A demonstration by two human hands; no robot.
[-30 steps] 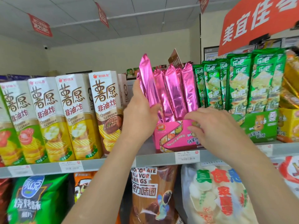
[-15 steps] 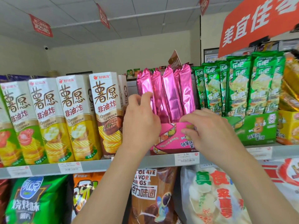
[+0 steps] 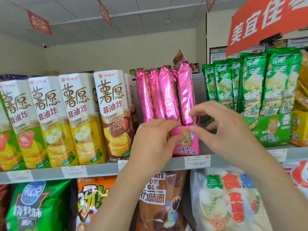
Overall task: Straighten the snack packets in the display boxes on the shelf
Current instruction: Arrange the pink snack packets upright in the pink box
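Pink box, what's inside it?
Shiny pink packets stand upright in the pink box. Their bottoms are hidden behind its front wall and the left hand and right hand gripping it.

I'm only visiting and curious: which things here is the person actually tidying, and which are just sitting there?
Job: pink packets; pink display box; left hand and right hand, both holding it; green packets in green display box.
Just there: tall chip boxes; big bags below; price tags; red hanging signs.

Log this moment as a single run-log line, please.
left hand: grips pink display box front-left | right hand: holds its top-right corner | pink packets: upright in box
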